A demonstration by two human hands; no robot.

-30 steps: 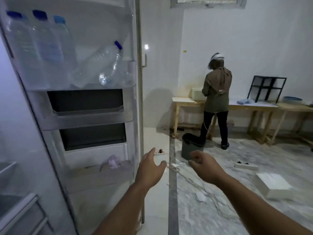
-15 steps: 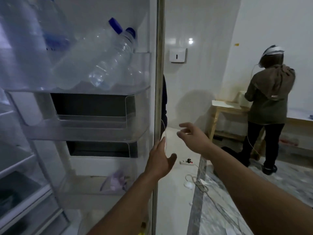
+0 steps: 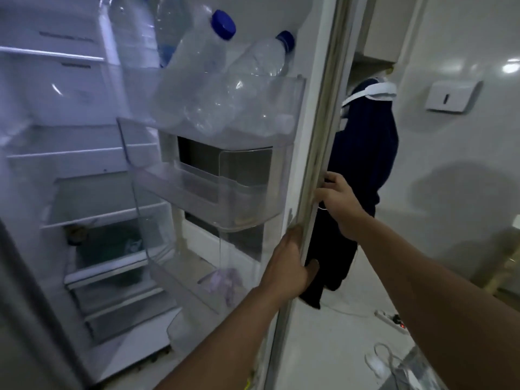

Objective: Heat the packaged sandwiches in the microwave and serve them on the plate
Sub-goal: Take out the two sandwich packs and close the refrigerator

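Head view — both hands [image 3: 289, 263] [image 3: 339, 202] now on fridge door edge [image 3: 315, 175].

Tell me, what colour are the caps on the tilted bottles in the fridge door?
Blue caps, seen in the head view.

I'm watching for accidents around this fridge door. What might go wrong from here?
Both hands, the left hand and right hand, grip the edge of the fridge door; fingers may get pinched if it swings shut. The water bottles lean loosely in the top door shelf and might topple. A person in dark clothing stands right behind the door and might be bumped.
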